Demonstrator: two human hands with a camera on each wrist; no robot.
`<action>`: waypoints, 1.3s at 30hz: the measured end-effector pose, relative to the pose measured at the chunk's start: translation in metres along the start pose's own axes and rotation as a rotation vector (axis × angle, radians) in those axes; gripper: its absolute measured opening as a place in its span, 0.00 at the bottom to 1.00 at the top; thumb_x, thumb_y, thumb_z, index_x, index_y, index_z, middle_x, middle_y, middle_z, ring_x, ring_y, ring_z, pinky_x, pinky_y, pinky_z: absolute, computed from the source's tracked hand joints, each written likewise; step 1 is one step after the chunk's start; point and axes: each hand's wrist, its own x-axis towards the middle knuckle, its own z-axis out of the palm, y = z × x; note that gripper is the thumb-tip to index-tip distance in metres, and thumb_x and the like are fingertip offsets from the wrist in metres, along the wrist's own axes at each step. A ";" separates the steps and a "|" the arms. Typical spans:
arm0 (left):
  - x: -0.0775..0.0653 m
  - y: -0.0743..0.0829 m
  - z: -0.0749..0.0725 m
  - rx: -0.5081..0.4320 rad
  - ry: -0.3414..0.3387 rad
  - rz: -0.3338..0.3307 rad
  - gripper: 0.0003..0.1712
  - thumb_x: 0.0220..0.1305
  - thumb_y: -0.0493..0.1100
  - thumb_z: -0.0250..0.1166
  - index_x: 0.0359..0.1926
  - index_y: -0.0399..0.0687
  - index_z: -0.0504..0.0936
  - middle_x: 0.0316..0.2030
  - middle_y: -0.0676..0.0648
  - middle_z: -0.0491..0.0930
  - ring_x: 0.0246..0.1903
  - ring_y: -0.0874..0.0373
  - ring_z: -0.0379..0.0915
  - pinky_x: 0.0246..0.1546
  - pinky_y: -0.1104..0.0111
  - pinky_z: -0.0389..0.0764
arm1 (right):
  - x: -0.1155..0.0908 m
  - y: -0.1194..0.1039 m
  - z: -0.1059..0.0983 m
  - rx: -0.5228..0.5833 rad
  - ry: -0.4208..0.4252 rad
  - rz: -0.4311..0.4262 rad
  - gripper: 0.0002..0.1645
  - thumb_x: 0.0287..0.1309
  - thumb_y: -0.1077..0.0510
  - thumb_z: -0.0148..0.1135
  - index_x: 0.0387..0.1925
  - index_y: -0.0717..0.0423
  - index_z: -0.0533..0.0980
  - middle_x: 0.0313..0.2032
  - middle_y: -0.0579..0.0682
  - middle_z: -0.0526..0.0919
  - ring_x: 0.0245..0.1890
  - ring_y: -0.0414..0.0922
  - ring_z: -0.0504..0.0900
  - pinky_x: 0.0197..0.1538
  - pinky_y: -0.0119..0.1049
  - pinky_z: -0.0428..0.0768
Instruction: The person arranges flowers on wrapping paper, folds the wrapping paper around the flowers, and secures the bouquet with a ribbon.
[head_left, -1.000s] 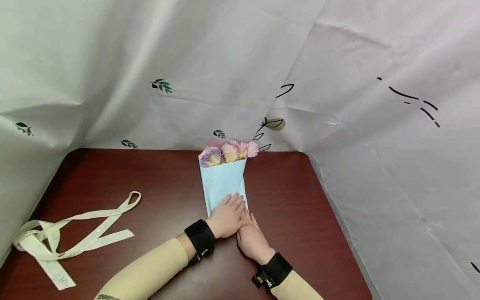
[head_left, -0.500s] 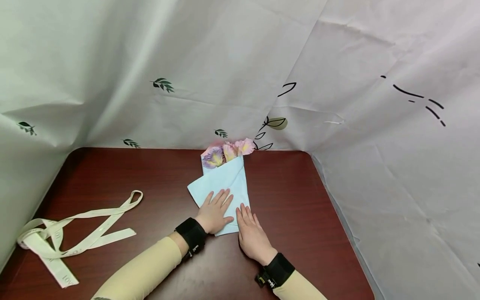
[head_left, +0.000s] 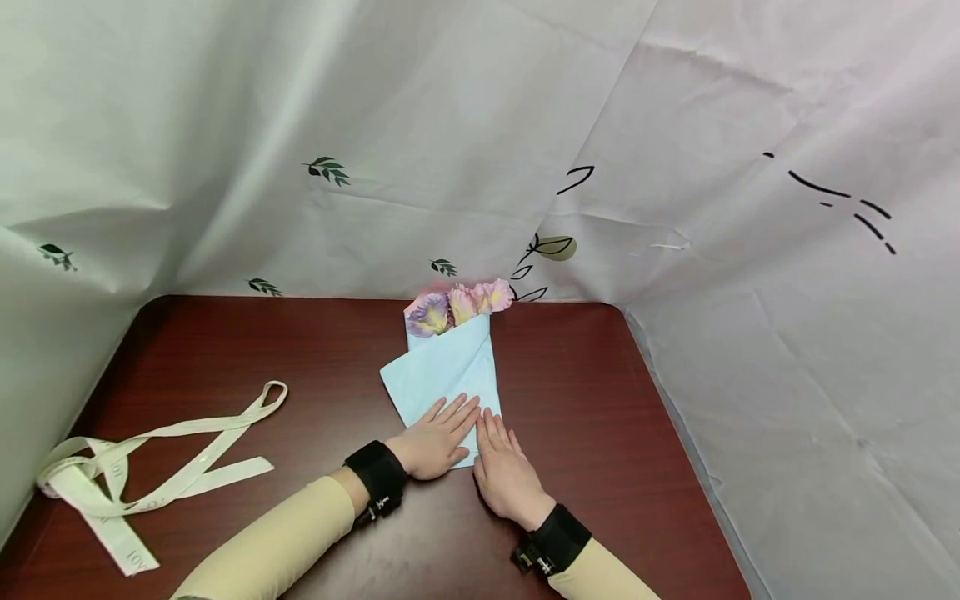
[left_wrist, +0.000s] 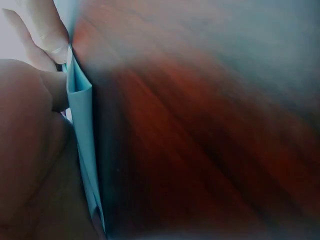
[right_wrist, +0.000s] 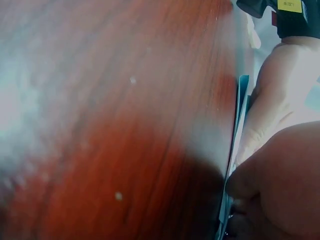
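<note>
A light blue wrapping paper (head_left: 438, 367) lies on the table, folded around several pink, purple and yellow flowers (head_left: 461, 308) whose heads show above its top edge. One flap slants across the front, its corner jutting out to the left. My left hand (head_left: 433, 442) rests flat on the paper's lower part with fingers spread. Close beside it, my right hand (head_left: 512, 479) presses along the lower right edge, fingers nearly straight. In the left wrist view the paper's folded bottom edge (left_wrist: 82, 115) stands up slightly by the thumb. The flower stems are hidden inside.
A long cream ribbon (head_left: 210, 479) with printed lettering lies in loose loops at the table's left. The dark red wooden table (head_left: 585, 400) meets a pale leaf-patterned cloth (head_left: 450, 167) behind and at both sides.
The slanting flap has come over the front, its corner now pointing left. My left hand has moved off my right hand to the left, then slid slightly back toward it. The right hand barely moved.
</note>
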 end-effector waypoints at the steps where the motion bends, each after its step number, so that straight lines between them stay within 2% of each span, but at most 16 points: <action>1: 0.000 -0.001 0.000 0.007 -0.004 0.000 0.39 0.81 0.55 0.46 0.80 0.40 0.46 0.81 0.43 0.41 0.79 0.44 0.33 0.75 0.48 0.43 | 0.000 0.000 0.000 0.018 -0.003 0.001 0.36 0.80 0.50 0.41 0.78 0.65 0.50 0.79 0.60 0.47 0.78 0.57 0.49 0.73 0.57 0.57; 4: -0.001 -0.001 0.000 0.024 0.000 0.003 0.40 0.80 0.58 0.45 0.80 0.41 0.46 0.81 0.43 0.40 0.79 0.45 0.33 0.75 0.48 0.44 | 0.001 0.000 -0.002 0.063 -0.017 0.001 0.39 0.81 0.42 0.36 0.78 0.64 0.50 0.79 0.60 0.46 0.78 0.57 0.48 0.74 0.59 0.55; 7: -0.002 0.001 -0.002 0.039 0.000 0.007 0.40 0.80 0.59 0.43 0.80 0.41 0.46 0.81 0.43 0.40 0.79 0.45 0.33 0.75 0.47 0.44 | 0.002 0.001 -0.003 0.082 -0.037 0.002 0.42 0.80 0.38 0.32 0.78 0.64 0.49 0.79 0.60 0.46 0.79 0.58 0.46 0.74 0.59 0.54; 15: -0.002 0.001 0.001 0.065 -0.007 0.006 0.40 0.81 0.59 0.42 0.81 0.43 0.44 0.81 0.45 0.38 0.79 0.45 0.31 0.76 0.48 0.43 | 0.017 0.010 -0.011 0.079 -0.064 0.035 0.38 0.81 0.42 0.33 0.79 0.62 0.48 0.80 0.57 0.44 0.79 0.55 0.42 0.75 0.58 0.52; 24: -0.006 0.000 -0.002 0.135 -0.058 0.043 0.32 0.81 0.58 0.41 0.81 0.62 0.51 0.81 0.47 0.39 0.79 0.45 0.31 0.75 0.47 0.43 | 0.071 0.044 -0.017 0.039 -0.066 0.049 0.38 0.81 0.42 0.31 0.80 0.59 0.46 0.80 0.55 0.44 0.79 0.57 0.41 0.76 0.57 0.49; 29: -0.004 -0.003 0.001 0.112 -0.029 0.071 0.32 0.81 0.56 0.42 0.81 0.62 0.50 0.81 0.47 0.38 0.79 0.44 0.32 0.75 0.45 0.43 | 0.109 0.057 -0.019 -0.032 -0.066 0.070 0.39 0.81 0.41 0.29 0.80 0.59 0.44 0.80 0.54 0.43 0.80 0.56 0.40 0.77 0.55 0.47; 33: -0.004 -0.004 0.004 0.107 -0.002 0.089 0.32 0.81 0.55 0.43 0.81 0.62 0.50 0.81 0.46 0.40 0.79 0.44 0.33 0.75 0.45 0.43 | 0.135 0.058 -0.024 -0.066 -0.038 0.086 0.39 0.81 0.42 0.32 0.79 0.62 0.47 0.80 0.57 0.46 0.79 0.58 0.42 0.76 0.56 0.48; 39: -0.003 -0.003 0.006 0.126 0.007 0.097 0.32 0.81 0.54 0.44 0.81 0.59 0.52 0.81 0.45 0.44 0.79 0.42 0.37 0.74 0.44 0.47 | 0.166 0.060 -0.030 -0.122 -0.039 0.147 0.41 0.80 0.39 0.32 0.80 0.61 0.47 0.80 0.57 0.47 0.79 0.57 0.43 0.77 0.53 0.48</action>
